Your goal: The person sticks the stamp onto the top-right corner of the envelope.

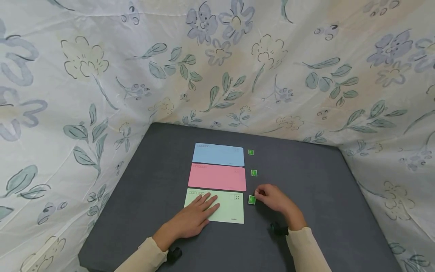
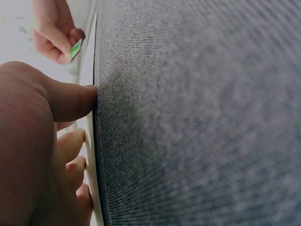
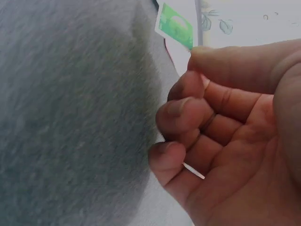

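Note:
My left hand (image 1: pixel 193 218) lies with fingers spread flat on the left part of a pale green envelope (image 1: pixel 228 211), nearest of a column of three. In the left wrist view, the thumb (image 2: pixel 75 101) touches down at the dark surface. Just right of that envelope, my right hand (image 1: pixel 276 199) pinches a small green stamp (image 1: pixel 251 200) with a white border. The right wrist view shows the stamp (image 3: pixel 176 27) by one corner at the thumb tip, tilted up, the other fingers curled below. A printed stamp box (image 1: pixel 237 197) marks the envelope's upper right corner.
Beyond the green envelope lie a pink envelope (image 1: pixel 217 177) and a blue envelope (image 1: pixel 218 155). Beside their right edges are two more green stamps, one near the pink (image 1: pixel 254 173), one near the blue (image 1: pixel 250 152). A flowered cloth (image 1: pixel 217 87) hangs around the dark tabletop (image 1: pixel 326 204).

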A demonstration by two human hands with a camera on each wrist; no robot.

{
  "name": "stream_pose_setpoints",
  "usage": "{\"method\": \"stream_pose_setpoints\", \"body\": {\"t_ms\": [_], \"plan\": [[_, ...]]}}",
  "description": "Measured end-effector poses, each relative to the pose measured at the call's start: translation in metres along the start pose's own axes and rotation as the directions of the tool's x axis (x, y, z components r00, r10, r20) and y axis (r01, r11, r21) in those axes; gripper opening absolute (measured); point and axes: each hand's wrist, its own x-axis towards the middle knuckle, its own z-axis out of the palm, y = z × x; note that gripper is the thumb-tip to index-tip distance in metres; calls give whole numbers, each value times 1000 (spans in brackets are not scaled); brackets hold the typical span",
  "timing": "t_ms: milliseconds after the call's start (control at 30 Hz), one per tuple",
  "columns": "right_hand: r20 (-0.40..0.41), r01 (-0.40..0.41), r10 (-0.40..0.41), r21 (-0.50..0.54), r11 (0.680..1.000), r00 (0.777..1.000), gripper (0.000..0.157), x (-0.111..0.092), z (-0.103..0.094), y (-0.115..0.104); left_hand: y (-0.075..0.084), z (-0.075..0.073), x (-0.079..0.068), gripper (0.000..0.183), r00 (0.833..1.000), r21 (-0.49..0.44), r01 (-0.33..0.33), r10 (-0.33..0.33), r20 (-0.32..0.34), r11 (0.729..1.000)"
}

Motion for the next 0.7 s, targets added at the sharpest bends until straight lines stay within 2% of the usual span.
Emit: {"method": "stream_pose_setpoints", "body": {"t_ms": [300,500,700], "plan": [[28,24,-24,-4,1000,999,13,9,3,-17,-1,0,-1,61,999,7,-22,22,-33,1000],[51,14,-14,2,1000,999,12,16,9,-25,0,-2,-2,61,999,5,-26,26,-20,1000],[55,47,-47,2,999,997,11,20,12,-31,0,0,-1,61,1000,23,-8,8,-8,1000]]}}
